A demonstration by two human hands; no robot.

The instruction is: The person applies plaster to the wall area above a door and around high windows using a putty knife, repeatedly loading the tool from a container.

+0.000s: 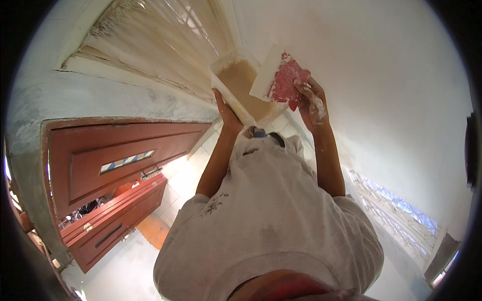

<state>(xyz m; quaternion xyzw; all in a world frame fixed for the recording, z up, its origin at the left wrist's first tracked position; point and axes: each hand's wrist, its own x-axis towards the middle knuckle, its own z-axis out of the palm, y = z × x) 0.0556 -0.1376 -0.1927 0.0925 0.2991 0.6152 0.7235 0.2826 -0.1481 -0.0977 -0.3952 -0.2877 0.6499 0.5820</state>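
We hold the red spreader (287, 83), its pale blade overlapping the right edge of the pale, oblong tub (228, 93); whether the two touch, we cannot tell. Our right hand (312, 104) grasps the spreader, thumb across its paste-smeared red face, the skin itself caked white. Our left hand (229, 116) grips the tub along its left edge, toward the near corner. Beige paste (243, 83) lies inside. Past the left edge hangs translucent sheeting (165, 42); to our right rises a pale wall (386, 90); leftward stands a red-brown door (83, 163).
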